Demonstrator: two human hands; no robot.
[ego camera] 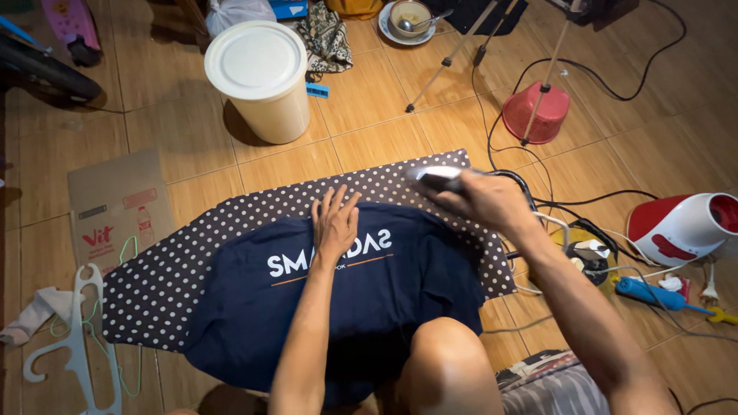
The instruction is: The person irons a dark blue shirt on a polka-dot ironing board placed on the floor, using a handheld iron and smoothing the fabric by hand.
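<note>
Tan floor tiles (pixel 369 138) are filling the head view, and I am kneeling over a dotted ironing board (pixel 154 284) that is lying low on them. A navy shirt (pixel 384 292) with white lettering is lying spread across the board, its hem hanging off the near edge by my knee. A lidded tub (pixel 261 81) is standing beyond the board, a red-and-white appliance (pixel 680 227) is lying at my right, and a white hanger (pixel 77 338) is lying at my left.

My left hand (pixel 334 223) is pressing flat on the shirt, fingers spread, gripping nothing. My right hand (pixel 488 200) is closing around the handle of the iron (pixel 438 178), which is blurring at the shirt's far right corner.

I judge the main risk to be heat: the iron is sitting near my left fingers, so a sweep across could burn them. Its cord (pixel 561 201) is trailing into tangled cables at my right; a snag there could jerk the iron.
</note>
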